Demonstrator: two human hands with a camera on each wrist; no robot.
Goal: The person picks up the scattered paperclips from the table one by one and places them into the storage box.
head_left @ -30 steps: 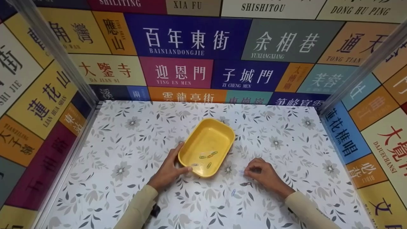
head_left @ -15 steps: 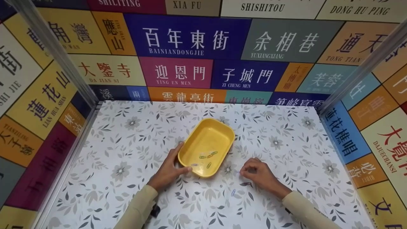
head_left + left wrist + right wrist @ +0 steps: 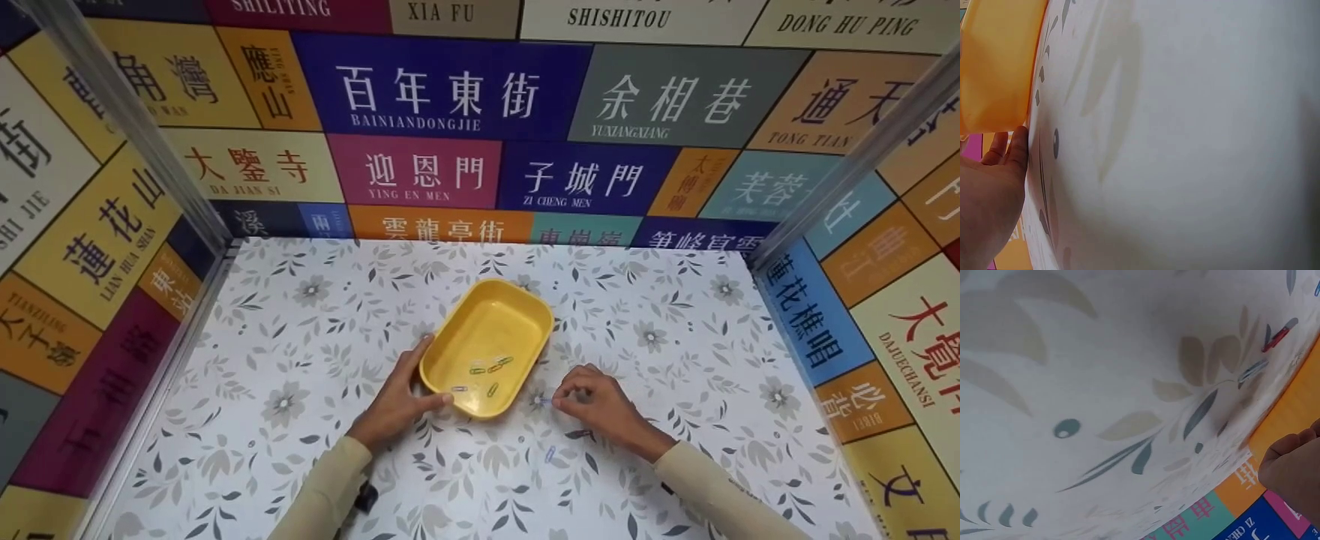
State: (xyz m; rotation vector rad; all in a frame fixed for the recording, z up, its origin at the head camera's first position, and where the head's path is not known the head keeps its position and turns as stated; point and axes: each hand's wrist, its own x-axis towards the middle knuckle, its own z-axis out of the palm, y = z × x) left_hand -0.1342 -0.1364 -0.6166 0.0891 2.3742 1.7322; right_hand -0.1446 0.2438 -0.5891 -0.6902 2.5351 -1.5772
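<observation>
A yellow tray (image 3: 491,300) lies aslant on the table, with several small paper clips (image 3: 493,390) inside it. My left hand (image 3: 394,405) holds its near-left corner, thumb on the rim and fingers along the outer wall; in the left wrist view the fingertips touch the yellow wall low down by the tabletop. To the right of the tray, my right hand (image 3: 604,409) pinches a blue paper clip (image 3: 547,401) between thumb and index finger, just above the table. Only part of that hand shows in the right wrist view.
A second blue paper clip (image 3: 550,454) lies on the floral table nearer me. In the right wrist view, a red paper clip (image 3: 1279,335) and a pale one (image 3: 1253,371) lie close together. Sign-printed panels (image 3: 442,82) wall the back and both sides.
My right hand has moved left toward the tray, carrying the blue paper clip with it. The left hand and the tray have stayed in place.
</observation>
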